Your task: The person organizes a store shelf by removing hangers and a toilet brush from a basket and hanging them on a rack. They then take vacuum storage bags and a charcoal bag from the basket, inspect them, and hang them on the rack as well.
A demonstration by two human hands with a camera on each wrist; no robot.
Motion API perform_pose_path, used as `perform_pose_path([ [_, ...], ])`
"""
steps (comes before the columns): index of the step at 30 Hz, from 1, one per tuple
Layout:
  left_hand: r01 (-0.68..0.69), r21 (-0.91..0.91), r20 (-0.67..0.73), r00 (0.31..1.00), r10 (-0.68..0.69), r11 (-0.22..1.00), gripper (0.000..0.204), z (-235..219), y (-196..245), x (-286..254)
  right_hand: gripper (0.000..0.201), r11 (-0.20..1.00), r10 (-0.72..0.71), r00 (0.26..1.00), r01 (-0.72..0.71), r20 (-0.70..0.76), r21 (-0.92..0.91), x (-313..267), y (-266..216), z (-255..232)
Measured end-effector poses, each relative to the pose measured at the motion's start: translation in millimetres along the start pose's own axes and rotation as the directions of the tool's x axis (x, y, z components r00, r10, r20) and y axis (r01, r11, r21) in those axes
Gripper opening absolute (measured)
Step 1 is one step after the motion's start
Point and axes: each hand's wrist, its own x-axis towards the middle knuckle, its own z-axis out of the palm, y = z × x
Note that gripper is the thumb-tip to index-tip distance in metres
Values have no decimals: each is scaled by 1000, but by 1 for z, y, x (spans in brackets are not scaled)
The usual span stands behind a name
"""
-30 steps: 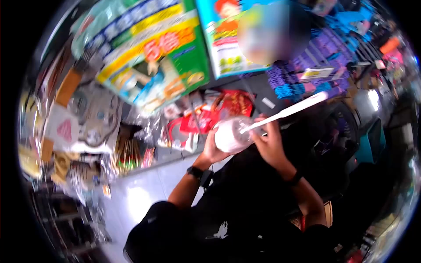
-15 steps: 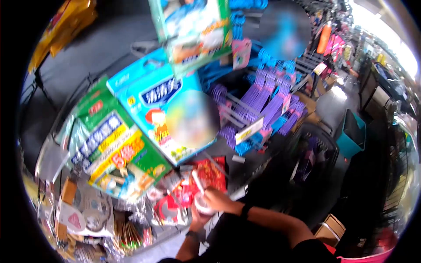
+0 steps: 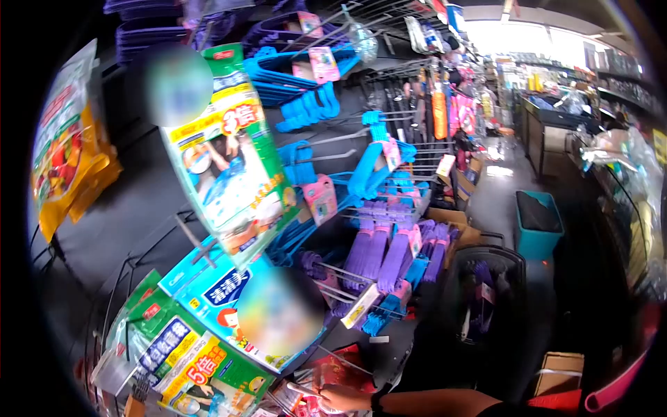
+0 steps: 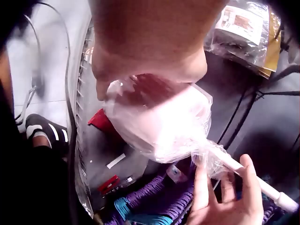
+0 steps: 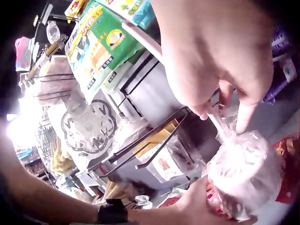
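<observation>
A white toilet brush [image 4: 262,187] with a long handle stands in a round holder [image 4: 159,117] wrapped in clear plastic. My left hand [image 4: 150,42] grips the holder from the side in the left wrist view; the right wrist view catches that hand [image 5: 192,201] under the holder. Where the handle enters the wrapping, the fingers of my right hand [image 5: 215,56] pinch the handle and gathered plastic. At the bottom edge of the head view the right hand [image 3: 344,397] appears beside the white handle [image 3: 302,389]; the left hand is outside that view.
Green packs [image 3: 236,167] and a blue pack [image 3: 215,292] hang on wire hooks ahead. Purple hangers [image 3: 379,254] and blue hangers [image 3: 368,170] fill the rack to the right. A black basket [image 3: 517,257] and a teal bin [image 3: 521,236] stand farther right.
The head view has swung up and right, so the hands now sit at its bottom edge. The right hand stays at the handle's base, the left at the holder.
</observation>
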Motion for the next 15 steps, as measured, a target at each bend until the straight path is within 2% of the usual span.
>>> perform_pose_path([
  [1, -1, 10, -4, 1000, 1, 1000, 65, 2, 1, 4, 27, 999, 35, 999, -35, 17, -9, -2, 0, 0],
  [2, -10, 23, -6, 1000, 10, 1000, 65, 4, 2, 8, 32, 1000, 10, 1000, -10, -21, -12, 1, 2, 1],
  [4, -19, 34, -6, 1000, 20, 999, 65, 7, 5, 15, 34, 996, 81, 997, -81, 14, 24, 10, 7, 6],
  [7, -35, 49, 0, 999, 35, 998, 66, 5, 9, 23, 35, 988, 152, 986, -149, 63, -43, 19, 6, 2],
  [8, -39, 51, -6, 999, 39, 998, 66, 2, 11, 25, 34, 988, 145, 989, -143, 28, -63, 21, 2, 5],
  [12, -87, 81, -16, 996, 88, 993, 67, -29, 19, 26, 27, 959, 185, 979, -199, -88, -200, 10, -63, -44],
  [13, -103, 97, -24, 994, 105, 990, 67, -44, 23, 25, 25, 978, 77, 977, -113, -200, -176, 13, -64, -40],
  [15, -130, 135, -31, 990, 135, 982, 68, -63, 30, 26, 15, 982, 158, 978, -141, -139, 127, 24, -54, -19],
])
